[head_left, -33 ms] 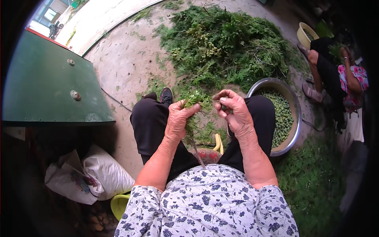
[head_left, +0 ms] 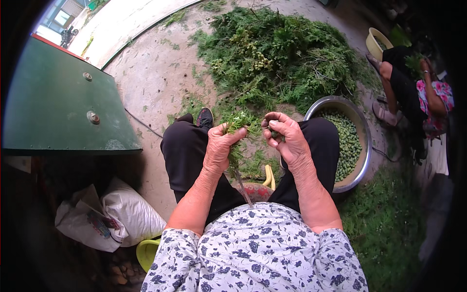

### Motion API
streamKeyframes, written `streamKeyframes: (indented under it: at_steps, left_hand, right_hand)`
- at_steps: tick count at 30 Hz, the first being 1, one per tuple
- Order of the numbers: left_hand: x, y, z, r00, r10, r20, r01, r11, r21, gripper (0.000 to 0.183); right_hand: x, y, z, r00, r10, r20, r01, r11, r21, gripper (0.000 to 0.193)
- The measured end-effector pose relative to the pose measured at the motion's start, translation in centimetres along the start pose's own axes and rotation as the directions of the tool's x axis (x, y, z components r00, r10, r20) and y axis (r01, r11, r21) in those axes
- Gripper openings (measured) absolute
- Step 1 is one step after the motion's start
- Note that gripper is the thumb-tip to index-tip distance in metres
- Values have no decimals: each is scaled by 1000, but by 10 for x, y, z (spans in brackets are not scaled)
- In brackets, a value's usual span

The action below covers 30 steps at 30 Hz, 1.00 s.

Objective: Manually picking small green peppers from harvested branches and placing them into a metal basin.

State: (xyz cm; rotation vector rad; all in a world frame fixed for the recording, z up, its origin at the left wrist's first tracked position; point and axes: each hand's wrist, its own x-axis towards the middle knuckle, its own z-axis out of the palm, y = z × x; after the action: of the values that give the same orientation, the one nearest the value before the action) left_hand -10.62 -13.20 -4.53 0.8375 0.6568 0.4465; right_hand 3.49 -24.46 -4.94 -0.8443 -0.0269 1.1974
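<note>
Between my knees, my left hand [head_left: 221,146] is closed around a leafy evergreen sprig [head_left: 238,120], its bare woody stem [head_left: 243,185] hanging down toward my lap. Just right of the sprig and apart from it, my right hand [head_left: 287,134] has its fingers curled inward. A few small green cones [head_left: 274,133] show in its palm, partly hidden by the thumb. By my right knee stands a wide metal basin [head_left: 366,146] holding many similar green cones [head_left: 343,141].
Ahead lies a large heap of cut evergreen branches [head_left: 277,58]; more greenery [head_left: 384,219] covers the floor at right. Another person [head_left: 433,102] sits at far right near a yellow tub [head_left: 374,46]. A green metal panel [head_left: 63,102], white sacks [head_left: 131,214] and a yellow-green basin [head_left: 146,253] are left.
My right hand's fingers have shifted slightly, so the small cones in its palm show more. My left hand and the sprig stay in place.
</note>
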Motion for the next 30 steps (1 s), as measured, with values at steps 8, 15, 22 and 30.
streamKeyframes:
  at_steps: [8, 15, 22, 30]
  left_hand:
    - [1, -4, -1, 1000, 5, 15, -6, 999, 49, 16]
    - [0, -8, 0, 989, 139, 49, -147, 904, 401, 17]
    - [0, -9, -2, 987, 127, 95, -158, 847, 508, 15]
    - [4, -13, -5, 992, 99, 72, -120, 903, 413, 16]
  right_hand:
    - [0, 15, 3, 986, 100, 130, -78, 983, -164, 21]
    - [-7, 16, 12, 958, -286, 7, 239, 787, -569, 12]
    - [-13, 15, 14, 989, -144, -36, 124, 935, -333, 10]
    - [-17, 20, 29, 910, -414, -17, 277, 638, -718, 11]
